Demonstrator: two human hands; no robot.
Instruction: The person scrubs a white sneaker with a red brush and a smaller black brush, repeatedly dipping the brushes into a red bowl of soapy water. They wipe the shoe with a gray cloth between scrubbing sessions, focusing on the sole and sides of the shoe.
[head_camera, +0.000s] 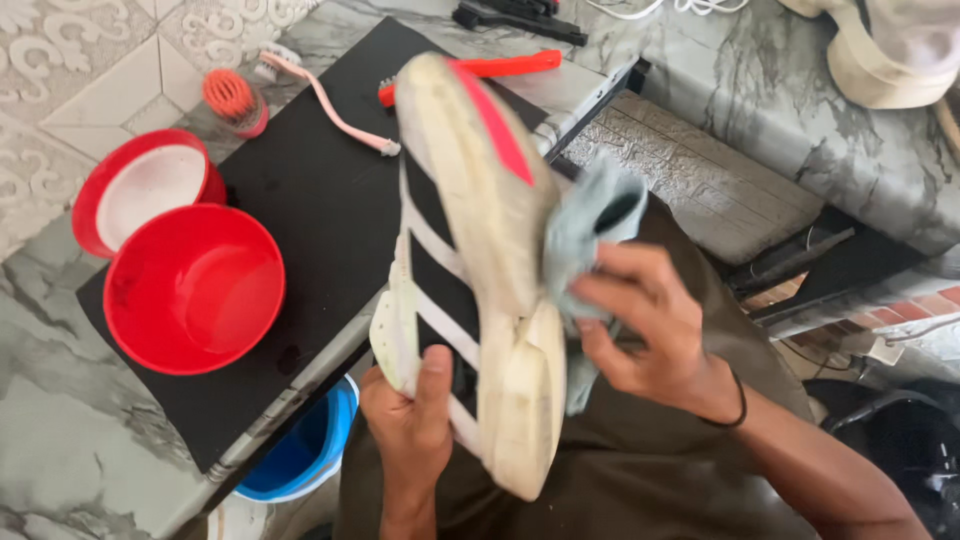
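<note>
Plainly: left hand (408, 430) grips one shoe (470, 270); right hand (650, 325) clutches one cloth (585, 225); two red bowls (195, 290).

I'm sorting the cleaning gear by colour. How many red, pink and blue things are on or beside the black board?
Red: 3, two round red plastic bowls and a long red-handled brush
Pink: 1, a pink toothbrush
Blue: 1, a blue plastic bucket under the black board
Total: 5
</note>
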